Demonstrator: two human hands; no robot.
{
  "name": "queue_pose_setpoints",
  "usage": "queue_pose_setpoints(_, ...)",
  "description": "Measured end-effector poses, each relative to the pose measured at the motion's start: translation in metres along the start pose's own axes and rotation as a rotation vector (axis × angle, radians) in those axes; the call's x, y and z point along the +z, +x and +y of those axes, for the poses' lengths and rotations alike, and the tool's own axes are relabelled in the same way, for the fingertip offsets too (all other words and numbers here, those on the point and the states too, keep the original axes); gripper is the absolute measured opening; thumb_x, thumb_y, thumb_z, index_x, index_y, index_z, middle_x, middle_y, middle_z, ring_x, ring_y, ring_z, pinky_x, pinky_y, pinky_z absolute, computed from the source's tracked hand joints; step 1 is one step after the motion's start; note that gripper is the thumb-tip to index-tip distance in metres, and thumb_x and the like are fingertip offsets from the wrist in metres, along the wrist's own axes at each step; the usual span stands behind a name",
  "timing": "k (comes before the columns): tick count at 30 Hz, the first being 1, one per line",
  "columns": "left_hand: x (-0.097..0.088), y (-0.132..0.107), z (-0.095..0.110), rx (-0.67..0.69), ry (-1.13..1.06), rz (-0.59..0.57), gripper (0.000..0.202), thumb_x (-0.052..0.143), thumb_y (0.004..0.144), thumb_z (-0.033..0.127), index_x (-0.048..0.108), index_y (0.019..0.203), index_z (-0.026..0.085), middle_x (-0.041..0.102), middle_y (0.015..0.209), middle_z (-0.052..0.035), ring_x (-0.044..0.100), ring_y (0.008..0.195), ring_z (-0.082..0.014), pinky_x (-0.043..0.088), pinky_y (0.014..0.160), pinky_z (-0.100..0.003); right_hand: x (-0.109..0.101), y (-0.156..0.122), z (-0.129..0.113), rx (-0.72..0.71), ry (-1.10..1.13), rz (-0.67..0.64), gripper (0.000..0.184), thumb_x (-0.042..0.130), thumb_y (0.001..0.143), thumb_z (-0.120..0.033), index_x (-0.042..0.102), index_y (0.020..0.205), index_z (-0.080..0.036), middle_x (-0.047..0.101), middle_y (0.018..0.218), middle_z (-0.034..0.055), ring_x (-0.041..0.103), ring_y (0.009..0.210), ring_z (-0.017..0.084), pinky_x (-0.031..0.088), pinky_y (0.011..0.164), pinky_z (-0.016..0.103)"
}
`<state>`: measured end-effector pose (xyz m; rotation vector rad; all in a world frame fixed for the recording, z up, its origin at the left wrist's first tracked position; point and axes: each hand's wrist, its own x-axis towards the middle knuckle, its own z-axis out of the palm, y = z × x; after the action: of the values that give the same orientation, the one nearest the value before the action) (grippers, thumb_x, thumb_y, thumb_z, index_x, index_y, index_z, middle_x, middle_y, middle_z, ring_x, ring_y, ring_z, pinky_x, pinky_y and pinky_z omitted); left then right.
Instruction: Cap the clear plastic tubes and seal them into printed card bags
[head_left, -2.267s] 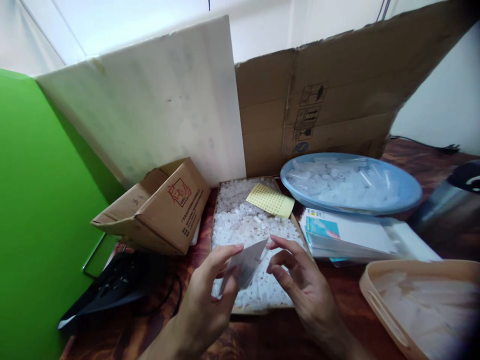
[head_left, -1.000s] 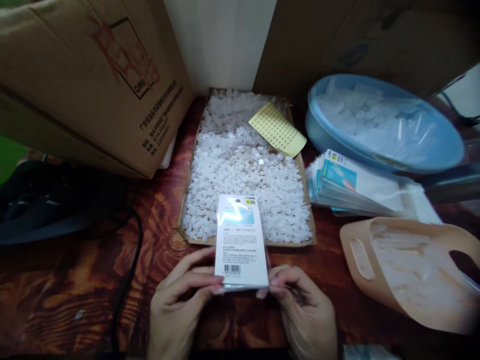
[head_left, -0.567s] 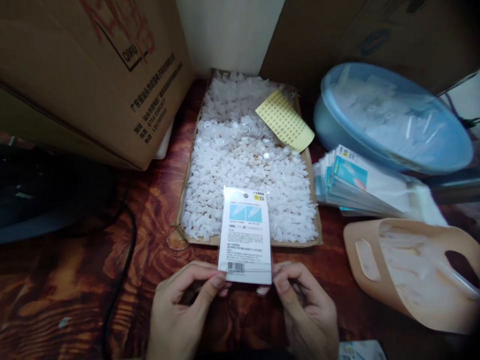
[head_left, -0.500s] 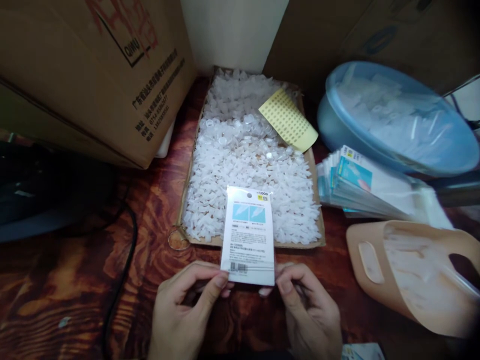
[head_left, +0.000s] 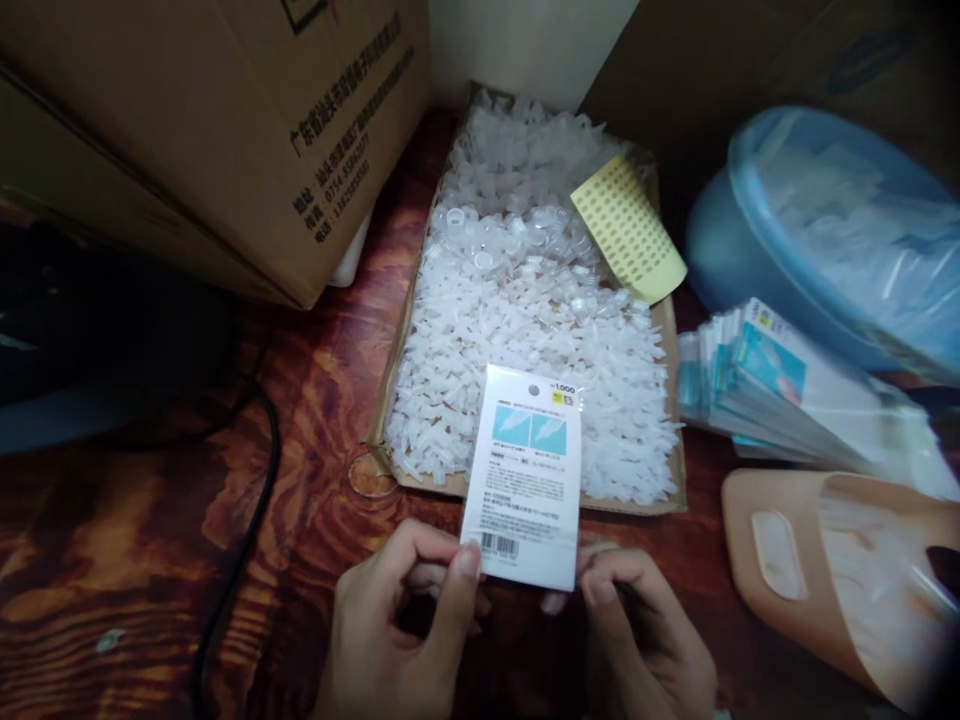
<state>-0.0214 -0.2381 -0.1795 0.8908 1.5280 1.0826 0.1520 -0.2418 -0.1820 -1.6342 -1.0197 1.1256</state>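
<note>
A white printed packet [head_left: 525, 480] in a clear sleeve, with two blue pictures, a barcode and a hang hole, is held up over the near edge of a shallow cardboard tray [head_left: 426, 484]. My left hand [head_left: 412, 610] pinches its lower left corner, thumb in front and fingers behind. At the lower right edge, my right hand [head_left: 645, 630] has its thumb and fingers closed, with some fingertips behind the packet. Heaps of small white pointed plastic pieces [head_left: 465, 370] and clear round caps [head_left: 487, 240] fill the tray.
A yellow dotted sticker sheet [head_left: 630, 230] lies on the tray's right side. To the right are a blue basin [head_left: 720, 250] of bagged pieces, a stack of packets [head_left: 772, 370] and a tan bin [head_left: 750, 500]. A cardboard box [head_left: 225, 150] and black cable [head_left: 262, 490] are left.
The view has shifted, so the scene sits further right. The packet is tilted slightly more clockwise, and the line across its bottom no longer shows. Both hands still stay at its lower corners.
</note>
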Motion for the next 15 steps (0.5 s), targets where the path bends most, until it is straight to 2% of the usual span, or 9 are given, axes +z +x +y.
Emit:
queue_pose_setpoints(6,-0.0035,0.0055,-0.0046,0.124,0.024,-0.031,0.02,0.069,0.097,0.027,0.07,0.078,0.022,0.074,0.068,0.004,0.07,0.052,-0.0093,0.056,0.051,-0.014,0.0065,0.0001,-0.0019,-0.008,-0.014,0.074,0.027,0.07,0.098,-0.04,0.063,0.077,-0.024,0.064,0.069,0.0,0.06,0.065,0.016,0.048,0.062,0.025)
queue_pose_setpoints(15,-0.0046,0.0033,-0.0066,0.152,0.094,-0.027,0.021,0.064,0.1,0.023,0.066,0.079,0.022,0.071,0.065,0.0051,0.068,0.05,-0.0083,0.054,0.05,-0.013,0.0093,-0.0005,-0.0042,-0.025,-0.041,0.116,0.027,0.072,0.096,-0.039,0.064,0.075,-0.024,0.062,0.069,-0.0012,0.057,0.063,0.014,0.046,0.059,0.023)
